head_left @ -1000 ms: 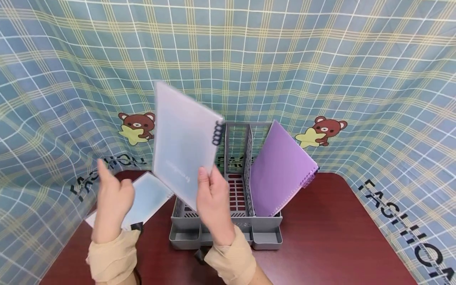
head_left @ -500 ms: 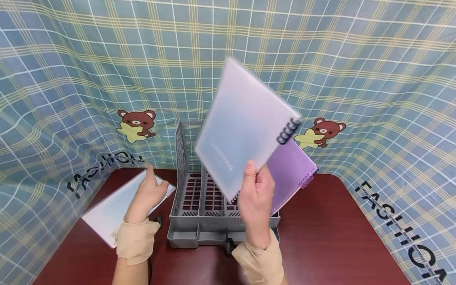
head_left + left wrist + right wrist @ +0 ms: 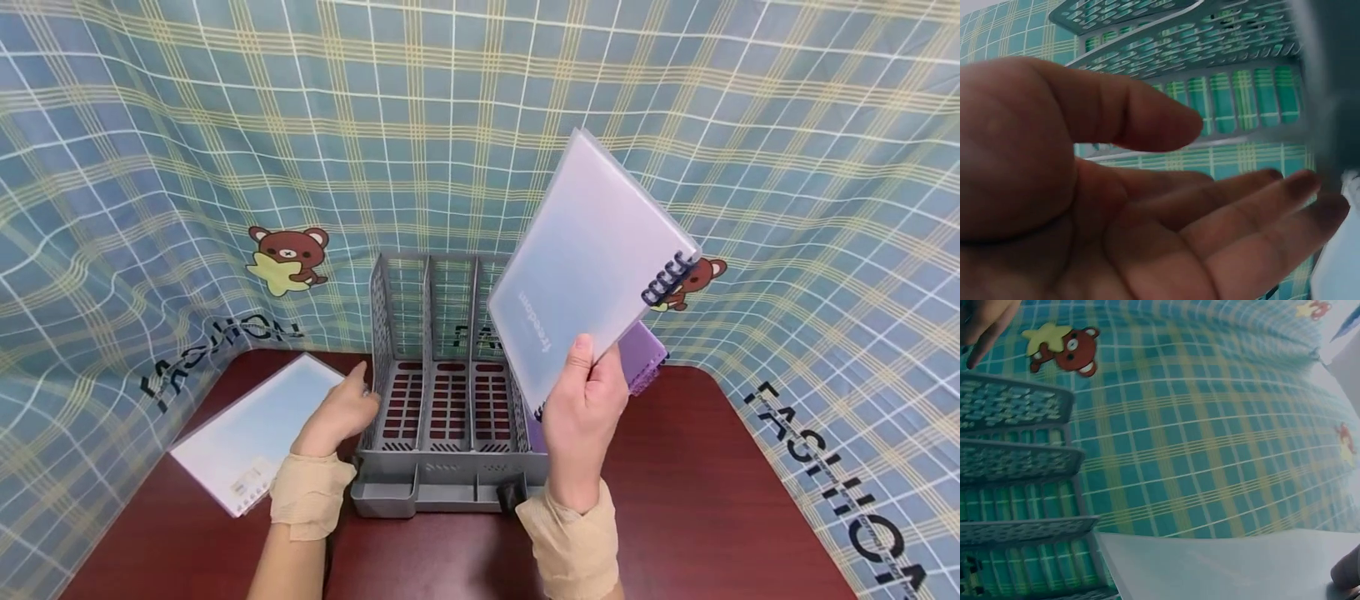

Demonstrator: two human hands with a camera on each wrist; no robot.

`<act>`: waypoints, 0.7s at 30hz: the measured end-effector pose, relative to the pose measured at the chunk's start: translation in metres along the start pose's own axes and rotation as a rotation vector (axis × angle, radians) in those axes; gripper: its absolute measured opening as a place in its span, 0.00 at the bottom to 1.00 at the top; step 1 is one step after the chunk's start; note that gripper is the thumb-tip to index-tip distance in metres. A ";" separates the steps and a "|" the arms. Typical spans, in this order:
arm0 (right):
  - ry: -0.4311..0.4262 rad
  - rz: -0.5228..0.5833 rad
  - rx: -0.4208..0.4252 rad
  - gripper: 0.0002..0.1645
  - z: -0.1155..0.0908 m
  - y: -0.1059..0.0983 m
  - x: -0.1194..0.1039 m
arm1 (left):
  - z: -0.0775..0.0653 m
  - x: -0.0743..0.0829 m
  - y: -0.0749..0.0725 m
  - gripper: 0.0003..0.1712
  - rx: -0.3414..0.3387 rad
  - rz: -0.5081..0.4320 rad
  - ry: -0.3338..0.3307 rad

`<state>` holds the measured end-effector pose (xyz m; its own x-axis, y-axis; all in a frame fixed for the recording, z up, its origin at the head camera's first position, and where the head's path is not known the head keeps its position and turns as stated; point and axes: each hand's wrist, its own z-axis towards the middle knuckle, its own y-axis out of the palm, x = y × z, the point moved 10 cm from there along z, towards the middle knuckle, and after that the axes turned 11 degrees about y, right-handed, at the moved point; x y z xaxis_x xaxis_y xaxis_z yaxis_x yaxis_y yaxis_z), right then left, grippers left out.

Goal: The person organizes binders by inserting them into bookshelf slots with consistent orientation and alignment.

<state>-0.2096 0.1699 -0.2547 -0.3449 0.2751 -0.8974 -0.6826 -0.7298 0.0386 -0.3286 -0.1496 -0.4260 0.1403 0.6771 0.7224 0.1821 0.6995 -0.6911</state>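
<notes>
My right hand [image 3: 585, 417] grips a pale blue-white spiral notebook [image 3: 581, 275] by its lower edge, thumb on the cover. The notebook is raised and tilted, its black coil at the right; it hides most of a purple spiral notebook [image 3: 643, 354] behind it. The right wrist view shows the pale notebook's cover [image 3: 1210, 562] beside the rack dividers. At the left wall of a grey file rack [image 3: 450, 460] is my left hand [image 3: 339, 414], holding nothing. In the left wrist view its fingers [image 3: 1241, 250] stretch out below the perforated rack walls [image 3: 1210, 37].
A second pale blue spiral notebook [image 3: 262, 425] lies flat on the dark red table [image 3: 697, 517], left of the rack. Small front trays [image 3: 384, 492] line the rack's near side. A plaid curtain [image 3: 420, 125] with printed bears surrounds the table.
My right hand has carried the pale notebook rightward, past the slots and in front of the purple notebook. My left hand has moved right, from over the flat notebook to the rack's left wall.
</notes>
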 end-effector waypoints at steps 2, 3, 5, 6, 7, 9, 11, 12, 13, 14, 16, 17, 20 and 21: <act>0.000 -0.025 0.011 0.22 0.000 0.001 0.005 | 0.001 -0.001 0.006 0.39 -0.019 -0.014 0.004; -0.002 -0.037 0.017 0.22 0.000 0.002 0.007 | 0.001 -0.001 0.009 0.38 -0.029 -0.018 0.007; -0.002 -0.058 0.022 0.21 -0.001 0.006 0.012 | 0.001 -0.002 0.012 0.38 -0.040 -0.037 0.003; -0.003 -0.073 0.030 0.21 -0.001 0.008 0.015 | 0.001 -0.003 0.013 0.39 -0.038 -0.049 0.005; 0.000 -0.084 0.032 0.21 -0.001 0.011 0.018 | 0.001 -0.002 0.013 0.39 -0.031 -0.053 0.016; 0.005 -0.108 0.037 0.20 -0.002 0.016 0.024 | 0.002 -0.001 0.011 0.39 -0.015 -0.052 0.040; 0.013 -0.134 0.044 0.20 -0.003 0.022 0.032 | 0.002 0.000 0.011 0.40 -0.008 -0.069 0.054; 0.015 -0.143 0.046 0.20 -0.004 0.025 0.037 | 0.002 0.000 0.010 0.40 -0.006 -0.069 0.061; 0.021 -0.146 0.042 0.20 -0.005 0.028 0.042 | 0.002 0.000 0.010 0.40 -0.006 -0.069 0.066; 0.022 -0.153 0.045 0.19 -0.007 0.030 0.047 | 0.003 -0.001 0.011 0.40 -0.008 -0.073 0.066; 0.031 -0.154 0.045 0.18 -0.010 0.035 0.059 | 0.004 -0.001 0.011 0.41 -0.009 -0.076 0.068; 0.034 -0.153 0.045 0.18 -0.012 0.038 0.065 | 0.004 -0.001 0.011 0.41 -0.009 -0.068 0.074; 0.042 -0.152 0.047 0.17 -0.017 0.044 0.083 | 0.006 -0.001 0.013 0.41 -0.011 -0.068 0.075; 0.042 -0.151 0.045 0.16 -0.019 0.046 0.088 | 0.006 -0.002 0.014 0.41 -0.012 -0.071 0.072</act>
<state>-0.2591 0.1487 -0.3405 -0.2095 0.3526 -0.9120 -0.7533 -0.6529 -0.0793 -0.3323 -0.1400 -0.4369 0.1965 0.6073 0.7698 0.2057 0.7421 -0.6380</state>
